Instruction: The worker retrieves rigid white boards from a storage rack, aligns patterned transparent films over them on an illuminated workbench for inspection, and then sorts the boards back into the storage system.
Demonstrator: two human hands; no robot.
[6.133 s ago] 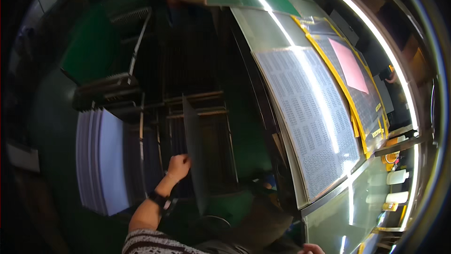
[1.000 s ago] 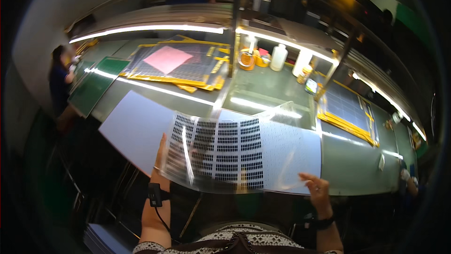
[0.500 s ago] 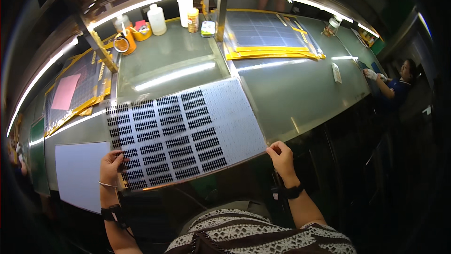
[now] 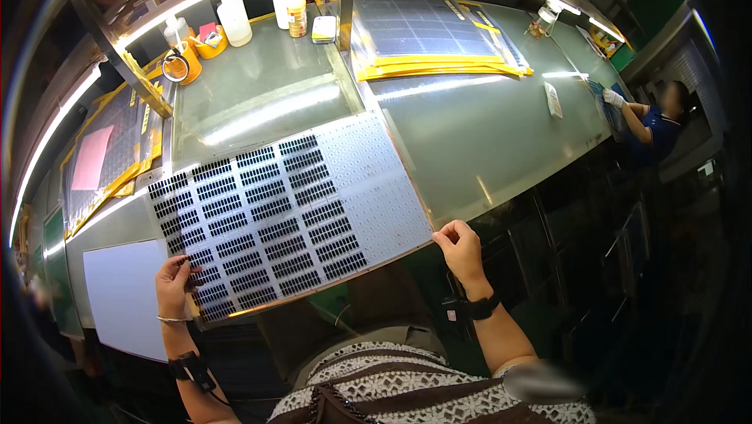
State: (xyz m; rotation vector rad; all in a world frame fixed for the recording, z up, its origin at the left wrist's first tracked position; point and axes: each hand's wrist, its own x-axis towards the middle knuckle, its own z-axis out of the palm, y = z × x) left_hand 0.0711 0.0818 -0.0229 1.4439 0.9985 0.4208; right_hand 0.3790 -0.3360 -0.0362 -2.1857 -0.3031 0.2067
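In front of me lies a clear film [image 4: 258, 228] printed with blocks of short black bars, over a bright white lit panel [image 4: 372, 189]. Its right part looks pale, with only faint dots. My left hand [image 4: 174, 287] has its thumb and fingers bent together at the film's near left edge, where the dark pattern overhangs the panel. At the near right corner my right hand [image 4: 460, 251] pinches the edge between thumb and fingers. A thin coppery strip [image 4: 313, 292] runs along the near edge between the hands. Both wrists wear black bands.
A white sheet [image 4: 125, 298] lies to the left. Yellow-taped dark sheets [image 4: 435, 32] are stacked at the back, others under a pink paper [image 4: 92, 159]. Bottles [image 4: 234, 23] and a tape roll [image 4: 175, 67] stand behind. Metal posts hold strip lights. A gloved co-worker [image 4: 662, 126] works at far right.
My view has shifted a little, so most of the bench sits further left and higher. Both hands keep their places at the film's edges. The co-worker's arms have moved slightly.
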